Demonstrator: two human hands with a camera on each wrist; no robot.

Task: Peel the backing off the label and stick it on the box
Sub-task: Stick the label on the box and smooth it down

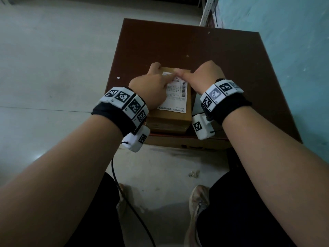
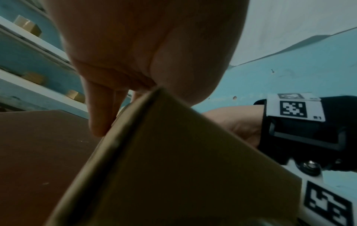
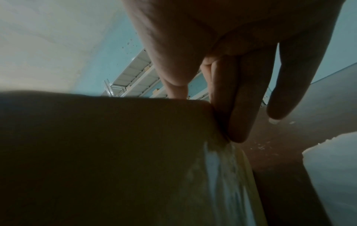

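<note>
A brown cardboard box (image 1: pixel 170 120) stands near the front edge of a dark brown table (image 1: pixel 178 41). A white printed label (image 1: pixel 176 100) lies flat on the box top. My left hand (image 1: pixel 151 81) is at the box's left edge, thumb lying across the label's upper part. Its fingers (image 2: pixel 100 116) point straight down along the side of the box (image 2: pixel 173 168). My right hand (image 1: pixel 201 75) mirrors it on the right, thumb tip meeting the left thumb on the label. Its fingers (image 3: pixel 239 107) hang straight down beside the box (image 3: pixel 115 152).
A pale sheet (image 3: pixel 328 175) lies on the table just right of the box. A small white scrap (image 1: pixel 118 77) sits near the table's left edge. White shelving (image 1: pixel 206 11) stands against the teal wall at the back right. A black cable (image 1: pixel 124 196) hangs by my legs.
</note>
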